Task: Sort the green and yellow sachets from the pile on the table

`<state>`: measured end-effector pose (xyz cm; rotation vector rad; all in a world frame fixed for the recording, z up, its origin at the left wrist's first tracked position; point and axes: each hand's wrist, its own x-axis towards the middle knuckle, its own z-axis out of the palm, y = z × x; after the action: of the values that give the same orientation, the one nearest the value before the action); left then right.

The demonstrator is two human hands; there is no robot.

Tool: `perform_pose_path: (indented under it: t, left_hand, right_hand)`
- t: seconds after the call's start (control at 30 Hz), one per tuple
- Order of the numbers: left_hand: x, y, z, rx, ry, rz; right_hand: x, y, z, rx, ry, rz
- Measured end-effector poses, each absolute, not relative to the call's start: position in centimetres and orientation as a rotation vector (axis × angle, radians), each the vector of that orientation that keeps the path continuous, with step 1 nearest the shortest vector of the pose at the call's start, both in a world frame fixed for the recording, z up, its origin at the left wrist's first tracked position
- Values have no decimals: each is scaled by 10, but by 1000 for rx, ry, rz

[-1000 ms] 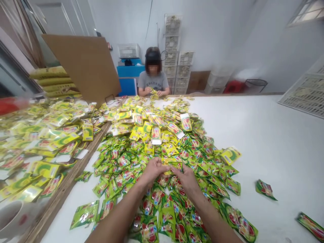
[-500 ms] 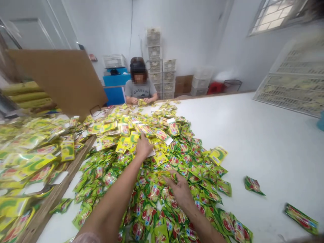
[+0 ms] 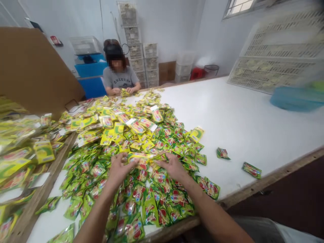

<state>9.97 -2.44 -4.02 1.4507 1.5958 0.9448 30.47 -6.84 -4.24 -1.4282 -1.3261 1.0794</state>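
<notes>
Over a heap of small green sachets with red fruit pictures (image 3: 138,192), my two hands are close together. My left hand (image 3: 119,168) is closed on a larger yellow packet (image 3: 136,156) with a pale edge, holding it flat by its left end. Between the thumb and fingers of my right hand (image 3: 174,167) are small green-yellow sachets (image 3: 159,158), touching the yellow packet's right end. How many sachets are there I cannot make out. More yellow packets (image 3: 136,126) lie on the heap just beyond my hands.
Left of a wooden strip (image 3: 54,168) lies another pile of yellow packets (image 3: 44,152). Across the table a person (image 3: 120,76) handles small packets. A brown board (image 3: 37,71) stands at the left. White crates (image 3: 268,72) and a blue tray (image 3: 296,98) are at the right.
My left hand has come back from the yellow packets towards me and now holds one beside my right hand. My right hand still pinches sachets. The view has swung right.
</notes>
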Motion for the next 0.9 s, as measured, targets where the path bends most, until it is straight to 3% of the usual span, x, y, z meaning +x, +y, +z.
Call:
perform_pose_path:
  t: [0.17, 0.37, 0.47, 0.7, 0.9]
  left_hand:
    - [75, -35, -34, 1639, 1442, 732]
    - [80, -45, -24, 1557, 1252, 716]
    - [88, -51, -25, 1548, 1141, 641]
    - [98, -66, -51, 1309, 1216, 929]
    - [95, -70, -53, 1407, 1256, 938]
  right_hand:
    - [322, -69, -36, -1317, -1374, 1206]
    - [322, -73, -23, -1267, -1487, 1339]
    - [317, -71, -24, -1352, -1368, 1261]
    - [306, -65, -40, -1526, -1160, 1128]
    - [294, -61, -44, -1526, -945, 1031]
